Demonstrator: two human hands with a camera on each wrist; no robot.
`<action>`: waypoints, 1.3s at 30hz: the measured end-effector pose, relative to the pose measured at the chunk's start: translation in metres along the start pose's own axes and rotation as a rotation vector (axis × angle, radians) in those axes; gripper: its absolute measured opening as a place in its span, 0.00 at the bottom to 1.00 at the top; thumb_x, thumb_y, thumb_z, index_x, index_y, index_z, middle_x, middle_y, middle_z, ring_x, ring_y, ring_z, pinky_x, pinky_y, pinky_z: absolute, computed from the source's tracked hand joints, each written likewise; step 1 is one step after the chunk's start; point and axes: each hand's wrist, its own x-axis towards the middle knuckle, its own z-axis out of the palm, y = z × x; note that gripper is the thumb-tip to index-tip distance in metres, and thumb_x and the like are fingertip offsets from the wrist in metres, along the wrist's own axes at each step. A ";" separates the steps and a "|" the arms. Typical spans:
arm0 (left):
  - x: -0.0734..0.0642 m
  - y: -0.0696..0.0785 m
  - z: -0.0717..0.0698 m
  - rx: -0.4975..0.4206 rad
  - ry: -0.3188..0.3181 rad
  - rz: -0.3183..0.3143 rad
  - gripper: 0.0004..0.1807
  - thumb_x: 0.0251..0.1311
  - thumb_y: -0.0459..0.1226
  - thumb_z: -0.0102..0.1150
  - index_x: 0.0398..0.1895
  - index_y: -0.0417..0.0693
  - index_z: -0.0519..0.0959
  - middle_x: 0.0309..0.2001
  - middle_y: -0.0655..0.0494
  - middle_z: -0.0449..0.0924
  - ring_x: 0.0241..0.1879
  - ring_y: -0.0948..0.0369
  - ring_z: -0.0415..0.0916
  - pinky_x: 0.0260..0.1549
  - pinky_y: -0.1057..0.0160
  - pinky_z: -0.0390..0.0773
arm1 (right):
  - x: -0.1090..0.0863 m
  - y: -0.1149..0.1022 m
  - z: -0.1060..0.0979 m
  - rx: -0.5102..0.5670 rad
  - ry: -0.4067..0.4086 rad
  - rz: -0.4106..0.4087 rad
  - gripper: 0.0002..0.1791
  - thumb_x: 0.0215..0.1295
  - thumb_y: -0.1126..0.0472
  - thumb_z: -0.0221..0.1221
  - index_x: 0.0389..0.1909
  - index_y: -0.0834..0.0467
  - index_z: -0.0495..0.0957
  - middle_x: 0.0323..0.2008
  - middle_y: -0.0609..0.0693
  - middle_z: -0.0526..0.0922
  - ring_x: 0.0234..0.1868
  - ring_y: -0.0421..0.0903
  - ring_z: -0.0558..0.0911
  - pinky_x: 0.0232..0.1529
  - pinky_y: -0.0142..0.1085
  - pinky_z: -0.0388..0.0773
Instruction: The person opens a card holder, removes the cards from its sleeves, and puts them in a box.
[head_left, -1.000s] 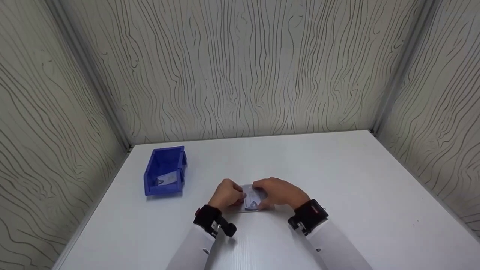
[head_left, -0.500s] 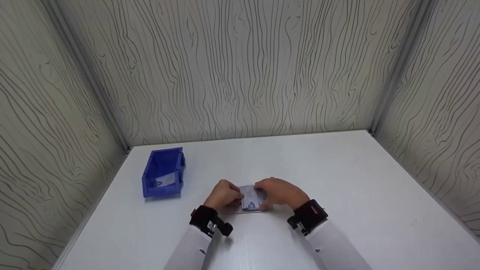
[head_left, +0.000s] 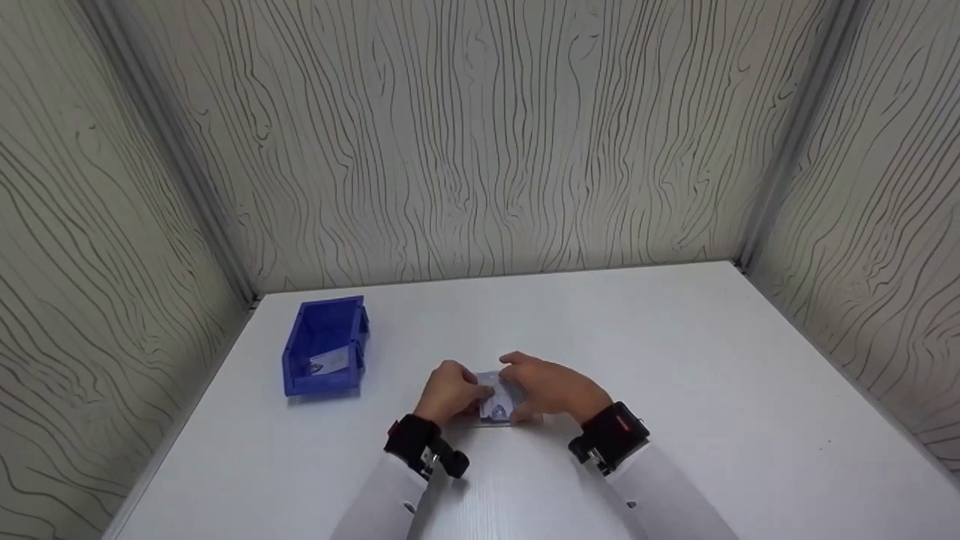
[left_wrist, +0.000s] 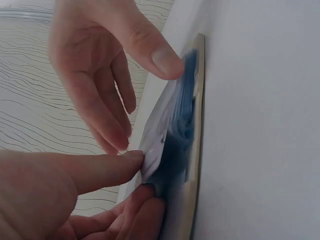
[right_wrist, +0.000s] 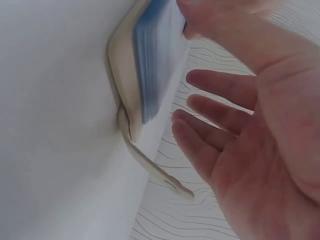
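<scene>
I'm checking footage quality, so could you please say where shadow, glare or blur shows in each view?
Head: soft shadow beneath the blue bin, faint sheen on the near table; left wrist: dim, the card stack smeared in places; right wrist: hazy, its edges soft.

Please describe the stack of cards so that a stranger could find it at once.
On the white table, look between the left hand and the right hand. The stack of cards lies there on a thin beige base. Unlike the card in the blue bin, it shows layered blue edges, and the left hand pinches its top card.
</scene>
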 end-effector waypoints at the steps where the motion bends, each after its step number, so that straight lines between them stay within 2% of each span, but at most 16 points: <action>1: 0.000 0.001 0.000 0.011 0.008 0.003 0.16 0.60 0.39 0.79 0.41 0.36 0.83 0.36 0.50 0.85 0.34 0.60 0.81 0.30 0.68 0.76 | 0.001 0.000 0.001 -0.001 0.001 -0.010 0.33 0.57 0.57 0.81 0.63 0.59 0.83 0.76 0.57 0.76 0.69 0.53 0.82 0.71 0.50 0.80; 6: -0.001 0.004 -0.001 0.036 0.009 -0.011 0.15 0.61 0.38 0.78 0.40 0.36 0.84 0.37 0.50 0.86 0.35 0.60 0.82 0.31 0.68 0.76 | 0.003 0.004 0.002 -0.019 -0.004 -0.034 0.32 0.57 0.57 0.82 0.61 0.60 0.83 0.63 0.53 0.85 0.57 0.47 0.83 0.64 0.47 0.83; 14: -0.001 0.004 0.000 0.048 0.004 -0.031 0.14 0.62 0.37 0.78 0.42 0.36 0.83 0.38 0.50 0.86 0.36 0.59 0.82 0.32 0.67 0.77 | 0.002 0.006 0.000 -0.011 -0.004 -0.020 0.31 0.56 0.58 0.82 0.60 0.59 0.83 0.55 0.50 0.87 0.52 0.44 0.82 0.60 0.46 0.83; 17: -0.001 0.004 0.000 0.048 0.002 -0.040 0.15 0.62 0.37 0.77 0.42 0.36 0.83 0.39 0.50 0.85 0.36 0.59 0.82 0.32 0.66 0.77 | 0.002 0.004 0.001 -0.008 -0.012 0.001 0.32 0.56 0.57 0.82 0.61 0.59 0.83 0.64 0.53 0.84 0.57 0.46 0.83 0.64 0.47 0.83; 21: -0.002 0.004 -0.001 0.049 0.004 -0.020 0.14 0.61 0.37 0.78 0.41 0.36 0.83 0.38 0.49 0.85 0.37 0.59 0.81 0.34 0.66 0.76 | 0.003 0.002 0.003 0.015 -0.003 -0.006 0.34 0.57 0.54 0.82 0.64 0.59 0.82 0.80 0.59 0.71 0.69 0.53 0.81 0.72 0.52 0.80; 25: -0.002 0.003 -0.002 0.042 0.007 0.004 0.14 0.59 0.37 0.78 0.38 0.37 0.83 0.38 0.49 0.86 0.36 0.59 0.81 0.34 0.67 0.75 | 0.003 0.003 0.003 0.025 -0.005 -0.024 0.36 0.59 0.55 0.81 0.67 0.61 0.81 0.77 0.60 0.74 0.71 0.55 0.81 0.73 0.52 0.79; 31: 0.000 0.004 -0.003 0.013 -0.009 -0.033 0.14 0.62 0.36 0.77 0.42 0.36 0.82 0.39 0.49 0.86 0.36 0.59 0.84 0.33 0.67 0.78 | 0.003 0.005 0.003 0.016 -0.010 -0.031 0.36 0.59 0.57 0.81 0.67 0.61 0.81 0.72 0.60 0.80 0.67 0.54 0.82 0.70 0.52 0.80; 39: -0.001 0.003 -0.003 -0.003 0.015 -0.029 0.17 0.62 0.38 0.76 0.45 0.33 0.83 0.41 0.47 0.87 0.37 0.58 0.84 0.33 0.66 0.79 | 0.005 0.005 0.005 0.004 -0.010 -0.024 0.32 0.61 0.57 0.79 0.66 0.58 0.82 0.65 0.52 0.84 0.58 0.45 0.82 0.63 0.46 0.83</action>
